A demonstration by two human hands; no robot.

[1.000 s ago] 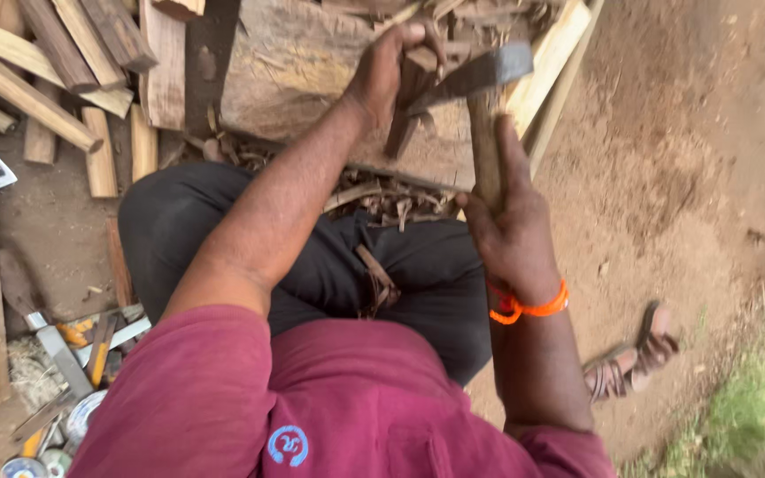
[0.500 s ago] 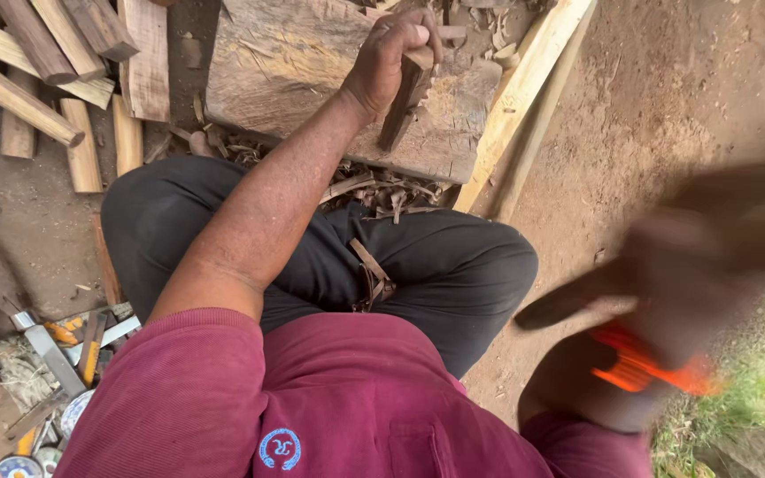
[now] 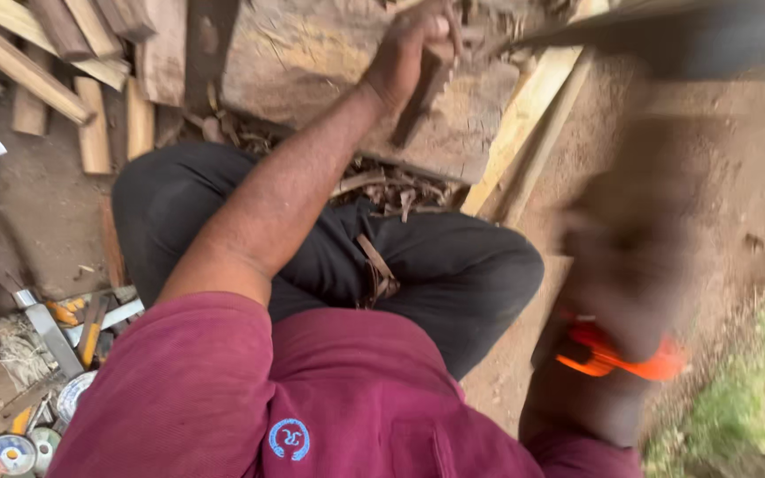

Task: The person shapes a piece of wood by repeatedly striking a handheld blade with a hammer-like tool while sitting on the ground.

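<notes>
Two hands: left hand grip closed on wood stick; right hand motion-blurred, grip unreadable.

Maroon shirt — blue round emblem; black trousers; orange wristband

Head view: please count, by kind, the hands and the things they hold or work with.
Hands: 2 (left hand, right hand)
Dark wood piece in left hand: 1
Wooden block: 1
Blurred tool: 1
Orange wristband: 1
Total: 6
</notes>
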